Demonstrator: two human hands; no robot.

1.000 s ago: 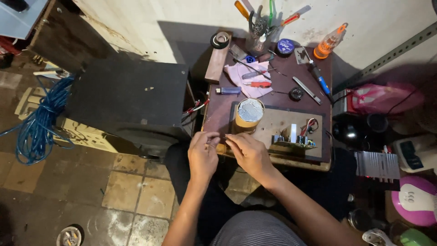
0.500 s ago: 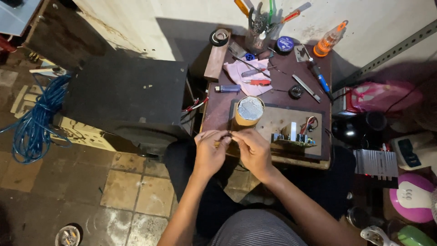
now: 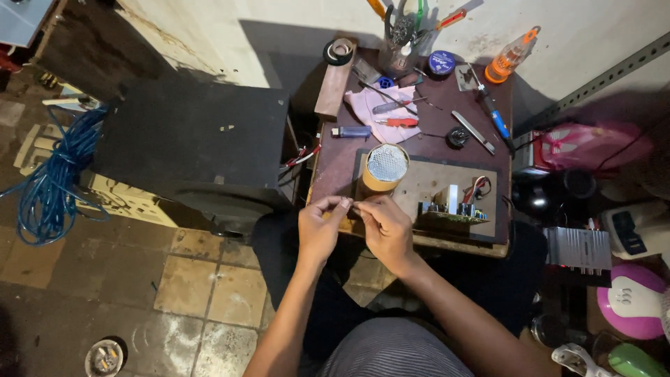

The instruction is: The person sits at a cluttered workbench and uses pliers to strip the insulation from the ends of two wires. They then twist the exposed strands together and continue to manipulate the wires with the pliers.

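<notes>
Both hands meet at the near-left edge of the small brown table (image 3: 335, 167); left hand (image 3: 317, 227) and right hand (image 3: 384, 230) have fingertips pinched together on one tiny item (image 3: 351, 205), too small to tell what it is, poss. a thin wire or part; it sits between the two sets of fingertips, just over the table edge, close in front of the tan cylinder w/ mesh top (image 3: 385, 167); other fingers of both hands curled in, not flat.

The cylinder stands upright on a flat board (image 3: 426, 185); a green circuit board (image 3: 453, 209) w/ upright components and red wires lies on the same board, just right of the right hand.

Further back on the table: pink cloth (image 3: 380, 105) w/ red-handled screwdriver (image 3: 396, 122) on it; blue lighter (image 3: 351, 131) beside the cloth; jar of tools (image 3: 401, 42) by the wall; orange bottle (image 3: 511, 56) at far right corner; tape roll (image 3: 340, 50) on a wood block at far left.

Left of the table, a large black speaker box (image 3: 192, 146) on the tiled floor; blue cable coil (image 3: 52, 181) further left.
</notes>
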